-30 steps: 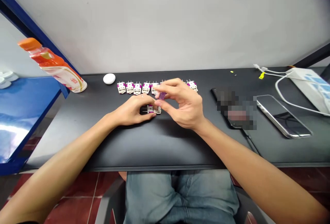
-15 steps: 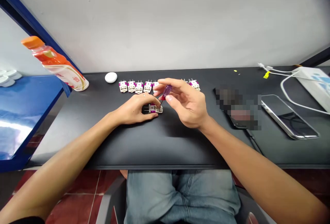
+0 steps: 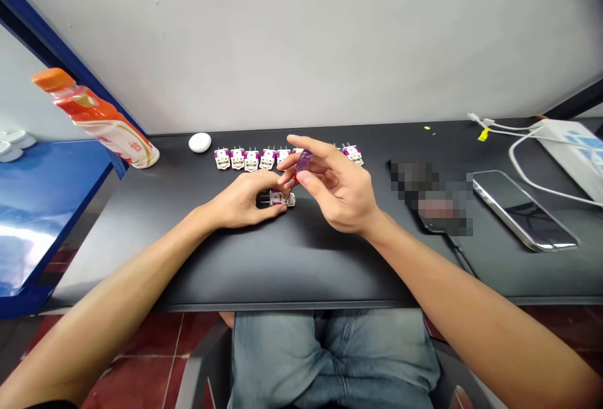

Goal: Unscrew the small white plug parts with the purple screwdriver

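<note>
My left hand [image 3: 245, 198] lies on the black desk [image 3: 292, 258] with its fingers closed on a small white-and-magenta plug part [image 3: 281, 198], pinning it down. My right hand [image 3: 336, 186] pinches the purple handle of a small screwdriver [image 3: 301, 164], whose tip points down onto that part. Behind both hands a row of several similar white-and-magenta plug parts [image 3: 245, 158] runs along the back of the desk; my right hand hides part of the row.
An orange drink bottle [image 3: 97, 119] leans at the left by a blue shelf [image 3: 42, 195]. A white oval object [image 3: 200, 142] lies near the wall. At right: a blurred dark object [image 3: 431, 198], a phone [image 3: 522, 209], a white power strip [image 3: 572, 151] with cables.
My right hand turned the screwdriver between its fingers, so the purple handle now shows tilted above the part. My left hand stayed on the part.
</note>
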The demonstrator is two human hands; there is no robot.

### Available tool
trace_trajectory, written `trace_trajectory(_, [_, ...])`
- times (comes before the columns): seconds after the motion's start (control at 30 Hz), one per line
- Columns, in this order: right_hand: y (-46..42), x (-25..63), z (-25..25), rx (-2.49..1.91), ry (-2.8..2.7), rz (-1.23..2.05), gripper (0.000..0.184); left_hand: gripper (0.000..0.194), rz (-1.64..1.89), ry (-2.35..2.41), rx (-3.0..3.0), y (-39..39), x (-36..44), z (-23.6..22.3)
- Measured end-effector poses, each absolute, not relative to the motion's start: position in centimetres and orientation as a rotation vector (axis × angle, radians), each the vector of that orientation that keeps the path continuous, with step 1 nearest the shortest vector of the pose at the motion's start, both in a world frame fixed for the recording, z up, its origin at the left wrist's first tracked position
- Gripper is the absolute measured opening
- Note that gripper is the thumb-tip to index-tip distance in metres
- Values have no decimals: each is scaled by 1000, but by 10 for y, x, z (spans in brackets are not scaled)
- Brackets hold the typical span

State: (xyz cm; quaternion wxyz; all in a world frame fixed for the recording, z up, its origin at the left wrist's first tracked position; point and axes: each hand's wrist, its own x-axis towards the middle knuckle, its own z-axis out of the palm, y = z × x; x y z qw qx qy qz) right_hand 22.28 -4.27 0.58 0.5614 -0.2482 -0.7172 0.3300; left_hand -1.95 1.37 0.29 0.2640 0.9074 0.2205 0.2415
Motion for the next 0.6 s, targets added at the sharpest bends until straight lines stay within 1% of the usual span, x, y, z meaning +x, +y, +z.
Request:
trace_trajectory(0.17, [-43,223,8,-586,-1664,753,44,12,703,564,2458,13,-18,4])
trace_trajectory(0.3, [-43,223,8,-631,-1653,690,44,18,748,579,2409,12,-16,6])
trace_trajectory(0.47, [-42,224,13,-667,-1589,530,43,21,819,803,2357,14,-15,5])
trace_trajectory(0.6, [-42,224,16,-684,-1579,509,42,24,874,957,2323,17,-16,0])
